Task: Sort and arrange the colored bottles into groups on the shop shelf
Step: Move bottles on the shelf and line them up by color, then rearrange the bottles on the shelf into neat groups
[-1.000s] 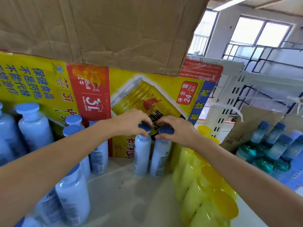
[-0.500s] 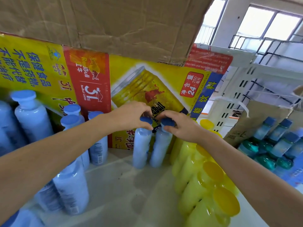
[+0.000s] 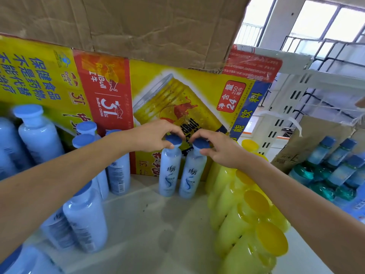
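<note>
A creased brown cardboard sheet (image 3: 138, 26) spans the top. Under it, a yellow and red printed drinks carton (image 3: 197, 91) stands along the back of the pale shop shelf (image 3: 150, 244). On the left of the shelf stands a cluster of pale blue plastic bottles (image 3: 37, 135) with blue caps. On the right, a row of yellow plastic bottles (image 3: 246, 224) with yellow caps runs from front to back. Well beyond them, at the far right, stand teal and blue bottles (image 3: 335, 171).

Between the two clusters, just in front of the carton, two more pale blue bottles stand upright on the shelf, touching side by side. The left hand (image 3: 152, 137) curls its fingers (image 3: 167, 145) round the dark blue cap of the left bottle (image 3: 169, 171). The right hand (image 3: 221, 149) pinches the dark blue cap of the right bottle (image 3: 192, 175) between thumb and fingers.
</note>
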`<action>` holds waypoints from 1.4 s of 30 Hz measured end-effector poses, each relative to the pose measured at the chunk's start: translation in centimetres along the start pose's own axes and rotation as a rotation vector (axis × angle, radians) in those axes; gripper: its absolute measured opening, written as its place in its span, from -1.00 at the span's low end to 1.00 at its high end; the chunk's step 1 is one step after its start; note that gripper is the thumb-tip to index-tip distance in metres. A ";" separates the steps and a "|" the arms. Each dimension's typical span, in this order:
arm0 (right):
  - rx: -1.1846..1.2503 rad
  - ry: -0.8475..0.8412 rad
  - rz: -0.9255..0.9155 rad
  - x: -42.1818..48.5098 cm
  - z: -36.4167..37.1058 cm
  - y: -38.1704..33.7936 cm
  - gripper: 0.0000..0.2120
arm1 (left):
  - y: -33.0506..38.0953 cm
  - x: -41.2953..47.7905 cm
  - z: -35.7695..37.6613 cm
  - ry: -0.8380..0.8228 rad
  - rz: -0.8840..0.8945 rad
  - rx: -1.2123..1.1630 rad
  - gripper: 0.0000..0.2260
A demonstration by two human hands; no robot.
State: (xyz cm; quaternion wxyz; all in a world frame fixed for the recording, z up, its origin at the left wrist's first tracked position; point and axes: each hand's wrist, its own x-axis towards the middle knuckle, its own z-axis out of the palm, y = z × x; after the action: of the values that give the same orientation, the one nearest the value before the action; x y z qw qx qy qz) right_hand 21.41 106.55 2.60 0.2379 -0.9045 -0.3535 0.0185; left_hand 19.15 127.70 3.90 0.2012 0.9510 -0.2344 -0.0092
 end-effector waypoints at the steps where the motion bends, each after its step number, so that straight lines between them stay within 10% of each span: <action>1: 0.012 0.001 -0.010 0.0 0.0 0.0 -0.70 | -0.1 0.0 0.1 0.004 0.004 0.001 -0.71; 42: -0.499 0.002 0.074 -0.4 -3.6 -2.2 -0.59 | 3.7 2.2 0.5 0.077 0.058 0.178 -0.71</action>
State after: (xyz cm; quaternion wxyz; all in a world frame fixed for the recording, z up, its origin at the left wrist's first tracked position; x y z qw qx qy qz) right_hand 20.41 106.16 6.75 0.0069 -0.9476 -0.3134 -0.0616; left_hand 19.43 123.52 5.05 0.1251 0.9576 -0.2539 0.0540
